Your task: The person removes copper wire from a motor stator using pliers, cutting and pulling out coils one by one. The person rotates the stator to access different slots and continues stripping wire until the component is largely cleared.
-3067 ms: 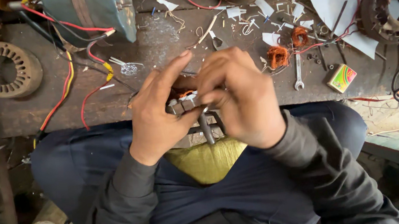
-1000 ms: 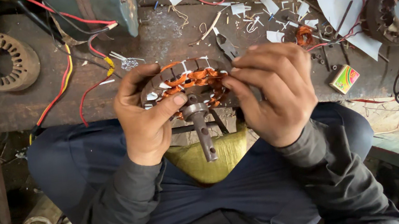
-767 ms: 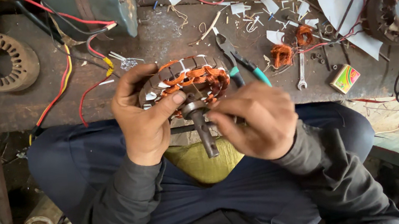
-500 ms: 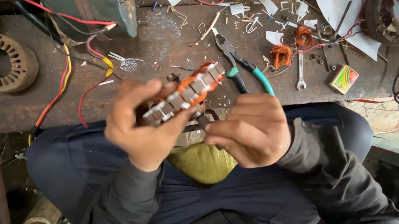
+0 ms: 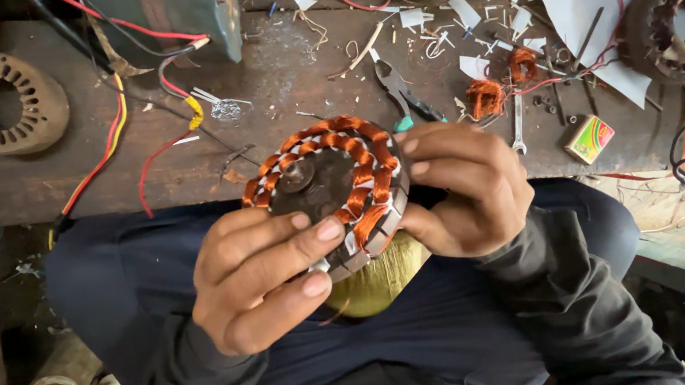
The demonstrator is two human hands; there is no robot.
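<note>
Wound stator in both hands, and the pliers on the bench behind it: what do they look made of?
Wound stator: orange-red glossy windings look like enamelled copper wire; the grey, dull rim shows thin stacked layers, probably laminated steel. Left hand and right hand grip its edges. Pliers: dark, matte jaws look like steel; handles look teal, likely plastic or rubber, though partly hidden.

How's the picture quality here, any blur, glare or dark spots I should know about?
Head view: soft, even daylight, no hard glare. The wound stator and both hands, left hand and right hand, are sharp, without motion blur. The workbench is evenly lit; the lower left corner falls into deep shadow.
</note>
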